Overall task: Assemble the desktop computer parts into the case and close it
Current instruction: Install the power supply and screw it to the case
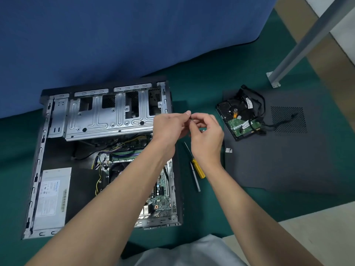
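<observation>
The open computer case (44, 143) lies on its side on the green floor, with a silver drive cage (107, 116), a power supply (52, 198) and the motherboard (161, 192) inside. My left hand (171, 125) and my right hand (206, 135) meet just right of the case's top corner, fingertips pinched together on something very small that I cannot make out. A hard drive (240, 118) with black cables rests on the dark side panel (284, 160) to the right.
A yellow-handled screwdriver (198, 167) and a thin grey tool (196, 179) lie on the floor between case and panel. A blue cushion (115, 35) runs behind the case. A grey metal leg (299, 47) stands at the upper right.
</observation>
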Action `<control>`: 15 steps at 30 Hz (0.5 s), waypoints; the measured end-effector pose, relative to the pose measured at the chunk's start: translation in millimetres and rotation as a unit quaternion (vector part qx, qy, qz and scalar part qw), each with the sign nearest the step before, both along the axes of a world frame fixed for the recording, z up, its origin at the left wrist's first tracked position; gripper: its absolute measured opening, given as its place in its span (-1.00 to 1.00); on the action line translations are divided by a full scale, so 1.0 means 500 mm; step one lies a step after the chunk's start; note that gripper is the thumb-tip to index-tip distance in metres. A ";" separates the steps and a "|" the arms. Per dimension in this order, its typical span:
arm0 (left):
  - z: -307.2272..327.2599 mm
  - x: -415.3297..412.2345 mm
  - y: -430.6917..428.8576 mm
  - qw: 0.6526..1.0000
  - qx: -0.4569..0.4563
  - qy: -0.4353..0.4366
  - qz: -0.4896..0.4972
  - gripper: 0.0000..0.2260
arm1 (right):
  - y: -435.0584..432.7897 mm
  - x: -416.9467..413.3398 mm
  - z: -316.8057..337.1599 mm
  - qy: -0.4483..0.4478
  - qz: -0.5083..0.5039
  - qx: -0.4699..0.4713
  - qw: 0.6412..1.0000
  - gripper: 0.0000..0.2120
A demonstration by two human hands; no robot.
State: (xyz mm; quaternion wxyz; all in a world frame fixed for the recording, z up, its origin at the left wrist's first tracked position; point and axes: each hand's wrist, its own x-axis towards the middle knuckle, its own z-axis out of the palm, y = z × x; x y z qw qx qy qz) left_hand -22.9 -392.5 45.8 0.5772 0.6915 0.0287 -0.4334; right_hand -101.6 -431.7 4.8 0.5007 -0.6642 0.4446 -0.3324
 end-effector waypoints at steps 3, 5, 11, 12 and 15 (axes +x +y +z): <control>0.005 0.006 0.010 0.999 -0.011 0.046 0.011 -0.91 | -0.001 -0.001 0.001 -0.007 0.010 0.049 0.999 -0.92; 0.006 0.009 0.016 0.997 -0.024 0.062 0.039 -0.95 | -0.001 -0.006 -0.001 -0.018 0.043 0.069 0.997 -0.91; 0.001 0.011 0.021 0.996 -0.028 0.047 0.074 -0.96 | -0.019 -0.041 -0.029 -0.087 0.090 0.193 0.973 -0.81; 0.000 0.009 0.020 0.996 -0.023 0.041 0.078 -0.97 | -0.021 -0.049 -0.043 -0.040 0.066 0.186 0.980 -0.83; -0.002 0.006 0.025 0.996 -0.008 0.022 0.081 -0.97 | -0.022 -0.081 -0.103 0.270 0.097 0.049 0.957 -0.83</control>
